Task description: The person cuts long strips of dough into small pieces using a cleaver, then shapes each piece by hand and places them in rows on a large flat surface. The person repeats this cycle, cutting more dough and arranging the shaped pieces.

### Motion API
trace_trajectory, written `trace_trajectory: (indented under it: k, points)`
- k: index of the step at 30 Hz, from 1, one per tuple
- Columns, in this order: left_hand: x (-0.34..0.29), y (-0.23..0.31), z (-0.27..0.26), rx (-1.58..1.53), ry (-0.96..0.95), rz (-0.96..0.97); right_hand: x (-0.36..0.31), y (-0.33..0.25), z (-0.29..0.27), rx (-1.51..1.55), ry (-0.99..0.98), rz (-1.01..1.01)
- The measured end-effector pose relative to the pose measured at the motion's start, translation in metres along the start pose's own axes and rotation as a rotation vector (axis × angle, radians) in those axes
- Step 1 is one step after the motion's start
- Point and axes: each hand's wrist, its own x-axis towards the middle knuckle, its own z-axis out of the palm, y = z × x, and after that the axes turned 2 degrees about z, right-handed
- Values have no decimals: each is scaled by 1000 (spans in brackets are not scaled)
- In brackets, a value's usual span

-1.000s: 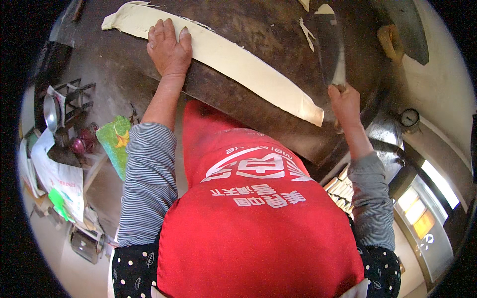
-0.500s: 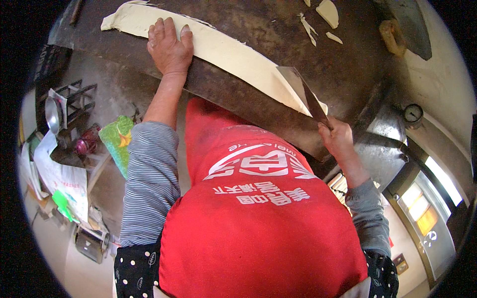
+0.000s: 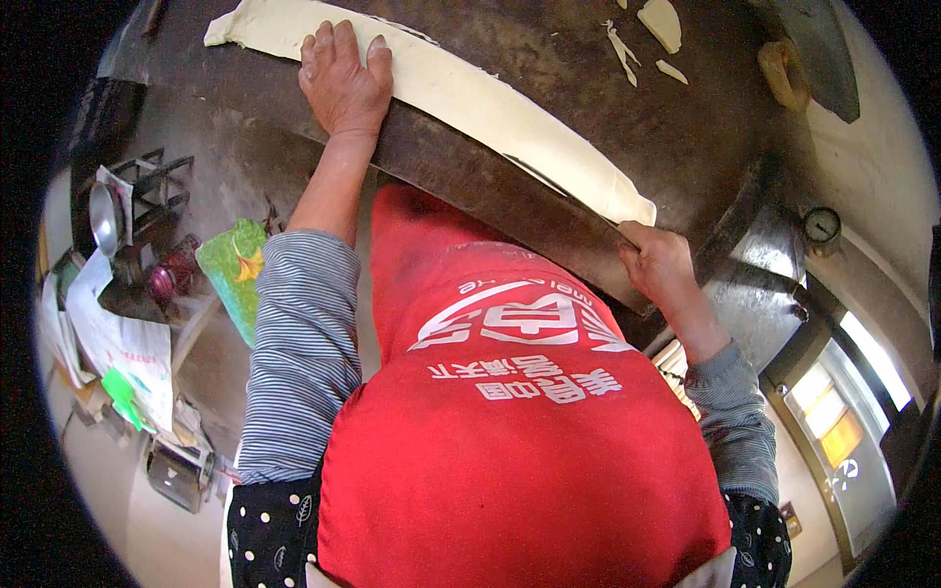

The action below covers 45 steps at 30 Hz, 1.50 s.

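Note:
A long, pale strip of dough (image 3: 480, 108) lies across the dark work table (image 3: 461, 171), running from the far left toward the right. My left hand (image 3: 347, 86) rests flat on its left part, fingers stretched out and thumb apart. At the strip's right end, my right hand (image 3: 661, 263) is closed around the handle of a knife (image 3: 561, 188). The blade shows nearly edge-on, lying along the near side of the dough; whether it touches the dough I cannot tell. My right fingers hide most of the handle.
Dough scraps, among them a rounded piece (image 3: 661, 24) and a thin shred (image 3: 621, 54), lie at the far right. Beyond them is a wooden handle (image 3: 781, 73) by a dark blade-shaped thing. A round gauge (image 3: 821, 226) stands right; a green patterned cloth (image 3: 231, 269) hangs left.
The knife has swung from lying across the dough's right end to the strip's near edge, its blade turned edge-on. My left hand stays on the dough.

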Motion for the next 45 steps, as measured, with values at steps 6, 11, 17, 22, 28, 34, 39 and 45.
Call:
trace_trajectory:
  k: [6,11,17,22,28,34,39,45]
  points:
    - [0,-1,0,2,-23,-12,6,-2,2,-35,-38,-1]
    - [0,0,0,16,-33,-18,8,-3,2,-64,-58,6]
    - [-1,0,0,10,-23,-10,9,-2,3,-77,-77,18]
    - [-1,1,-2,10,-9,0,10,-4,9,-102,-54,58]
    - [4,4,-6,73,-12,32,12,-13,17,-148,-70,108]
    - [3,6,-7,45,-37,12,31,-25,21,-145,-132,137]
    - [1,1,-3,-32,-57,-56,53,-37,29,-125,-71,106]
    - [0,-5,-3,-166,-1,-72,47,-36,17,-104,-101,-26]
